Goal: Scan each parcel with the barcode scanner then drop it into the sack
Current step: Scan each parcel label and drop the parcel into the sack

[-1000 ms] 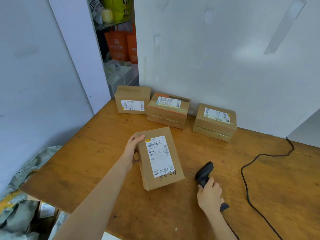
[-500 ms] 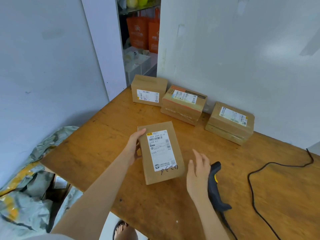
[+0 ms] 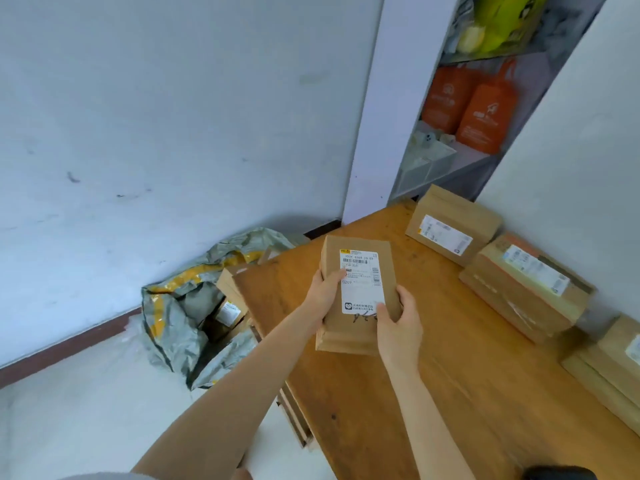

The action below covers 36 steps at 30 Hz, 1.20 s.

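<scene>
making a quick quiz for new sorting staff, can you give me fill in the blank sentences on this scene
1. The left hand and the right hand grip the same parcel, whose label is ___ in colour.
2. The sack lies on the ___, left of the table.
3. The two bags beyond the table are ___ in colour.

Missing words: white; floor; orange
</scene>
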Available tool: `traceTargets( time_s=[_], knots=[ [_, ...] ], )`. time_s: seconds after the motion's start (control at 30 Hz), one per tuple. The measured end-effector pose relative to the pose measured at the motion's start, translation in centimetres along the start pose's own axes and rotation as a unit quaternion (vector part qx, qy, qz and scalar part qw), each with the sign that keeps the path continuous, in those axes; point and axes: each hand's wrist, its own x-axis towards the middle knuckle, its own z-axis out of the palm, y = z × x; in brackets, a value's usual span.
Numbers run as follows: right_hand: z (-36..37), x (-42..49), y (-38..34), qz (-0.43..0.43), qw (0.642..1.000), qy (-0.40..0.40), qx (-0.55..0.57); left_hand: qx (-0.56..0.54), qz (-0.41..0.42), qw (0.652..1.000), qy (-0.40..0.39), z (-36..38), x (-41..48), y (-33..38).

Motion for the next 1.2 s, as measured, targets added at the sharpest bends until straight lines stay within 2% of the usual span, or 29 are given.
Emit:
traceTargets(
  time_s=[0.2, 0.43, 0.53, 0.63, 0.7, 0.87, 1.03, 1.2],
  knots=[
    [12.6, 0.6, -6.0, -0.051, 0.991, -0.119, 0.034, 0.023, 0.033, 0.984, 0.174, -12.9, 1.6, 3.1],
    [26.9, -0.4, -11.2, -0.080, 0.973, -0.217, 0.018, 0.008, 0.000, 0.973, 0.230, -27.8, 4.2, 6.0],
    [31.9, -0.1, -12.1, -0.085, 0.969, -0.231, -0.005, -0.002, -0.013, 0.975, 0.220, -32.4, 6.0, 7.0],
    [35.7, 0.8, -12.3, -0.074, 0.968, -0.237, -0.029, -0.042, -0.030, 0.988, 0.148, -35.6, 8.1, 8.0],
    [37.2, 1.5, -12.0, -0.072, 0.967, -0.240, -0.048, -0.022, -0.042, 0.991, 0.126, -37.5, 9.6, 8.3],
    [38.1, 2.5, -9.7, -0.033, 0.969, -0.230, -0.088, 0.052, -0.100, 0.977, 0.180, -41.2, 11.7, 8.0],
    [37.6, 2.8, -8.4, -0.038, 0.965, -0.239, -0.104, 0.126, -0.134, 0.972, 0.146, -42.2, 13.4, 8.0],
    [36.2, 3.9, -8.6, -0.042, 0.965, -0.233, -0.117, 0.164, -0.121, 0.974, 0.099, -38.4, 14.9, 9.3]
  ],
)
